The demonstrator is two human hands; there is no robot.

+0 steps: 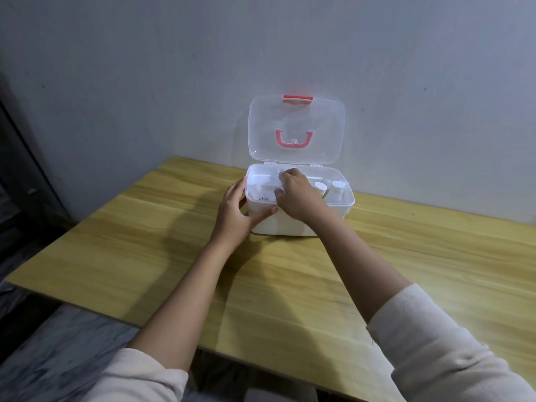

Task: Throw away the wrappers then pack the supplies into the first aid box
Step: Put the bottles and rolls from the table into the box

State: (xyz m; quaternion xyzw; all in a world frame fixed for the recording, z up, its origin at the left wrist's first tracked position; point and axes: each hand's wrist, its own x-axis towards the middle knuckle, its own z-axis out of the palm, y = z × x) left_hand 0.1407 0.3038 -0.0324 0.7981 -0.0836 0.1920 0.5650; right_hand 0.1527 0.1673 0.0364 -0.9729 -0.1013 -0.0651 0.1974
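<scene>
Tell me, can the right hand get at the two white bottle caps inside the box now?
Probably yes: the right hand is already inside the open first aid box, beside the white bottle caps, with the lid up.

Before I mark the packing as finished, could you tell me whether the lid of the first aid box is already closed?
No, the clear lid stands upright and open behind the first aid box, while the right hand reaches inside.

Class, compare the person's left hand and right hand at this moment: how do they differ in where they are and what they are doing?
The left hand stays outside the first aid box, gripping its left front corner; the right hand reaches over the rim into the box. The left hand's thumb lies along the front wall, while the right hand's fingers curl down among the white supplies inside. What the right hand holds, if anything, is hidden. Both are bare and both touch the box.
</scene>
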